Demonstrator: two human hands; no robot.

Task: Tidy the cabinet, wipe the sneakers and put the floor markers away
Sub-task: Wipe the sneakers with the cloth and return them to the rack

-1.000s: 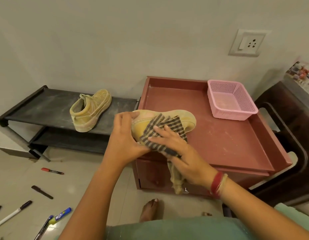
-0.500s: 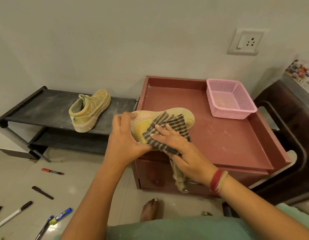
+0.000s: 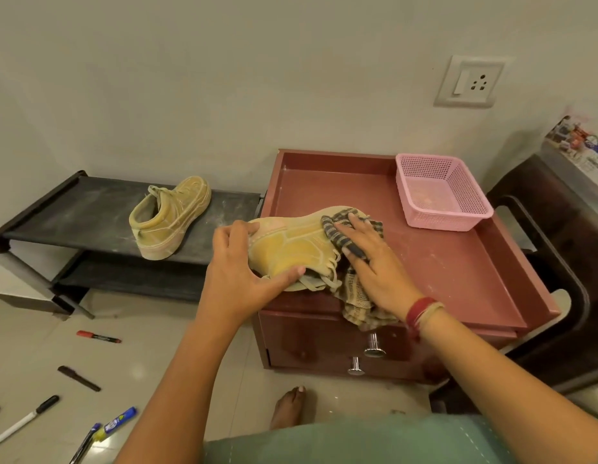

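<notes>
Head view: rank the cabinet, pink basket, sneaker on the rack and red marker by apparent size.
1. cabinet
2. pink basket and sneaker on the rack: too alike to rank
3. red marker

Matt, napped, suede-like upper on the sneaker [image 3: 291,249], with pale dust in the seams. Same dusty matt finish on the second sneaker [image 3: 170,219]. Coarse woven checked cloth [image 3: 337,236]. Smooth, low-sheen cabinet top [image 3: 441,262], powdered with dust. Shiny polished metal knobs [image 3: 374,346]. Pink plastic mesh basket [image 3: 441,192]. Matt dark rack shelf [image 3: 73,212], chalk-smeared. Glossy floor tiles [image 3: 140,373]. Smooth plastic markers [image 3: 98,337].
</notes>
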